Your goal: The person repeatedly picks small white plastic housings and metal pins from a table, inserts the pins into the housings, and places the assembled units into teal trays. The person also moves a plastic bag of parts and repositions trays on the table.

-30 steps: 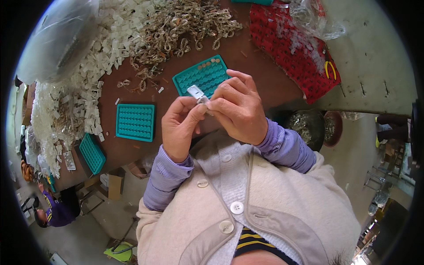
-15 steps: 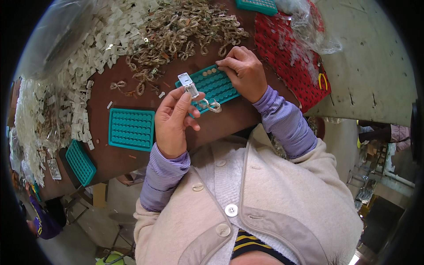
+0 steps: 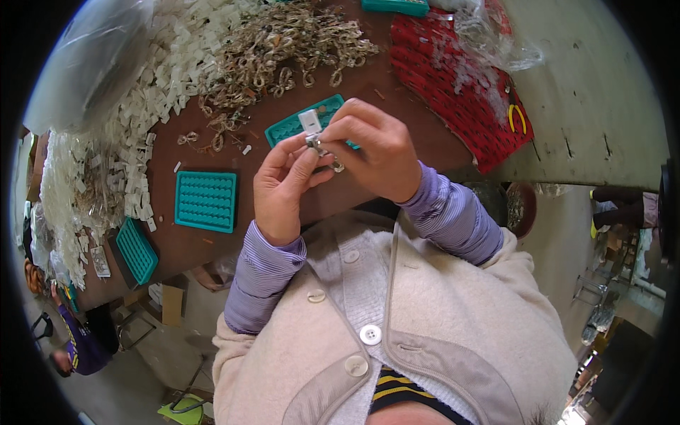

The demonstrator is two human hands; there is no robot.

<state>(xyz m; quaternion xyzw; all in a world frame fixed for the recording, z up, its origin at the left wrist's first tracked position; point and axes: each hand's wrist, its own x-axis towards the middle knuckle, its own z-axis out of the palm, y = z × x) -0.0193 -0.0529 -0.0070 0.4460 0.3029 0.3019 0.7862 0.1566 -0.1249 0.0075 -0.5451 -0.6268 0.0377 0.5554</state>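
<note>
Right hand [image 3: 375, 157] moved back from the teal tray [image 3: 294, 127] to join left hand [image 3: 283, 185]; both hands pinch a small white clip with metal ring [image 3: 313, 131], held above the table [image 3: 283, 92], near side of tray; second teal tray [image 3: 205, 201] lies left

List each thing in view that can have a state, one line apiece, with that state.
Left hand: grip shut on the small white plastic clip.
Right hand: fingers pinched on the same piece.
Small white plastic clip: held up off the table, metal ring hanging below.
Teal plastic grid tray: flat on the brown table, cells look empty.
Teal tray behind the hands: partly hidden.
</note>
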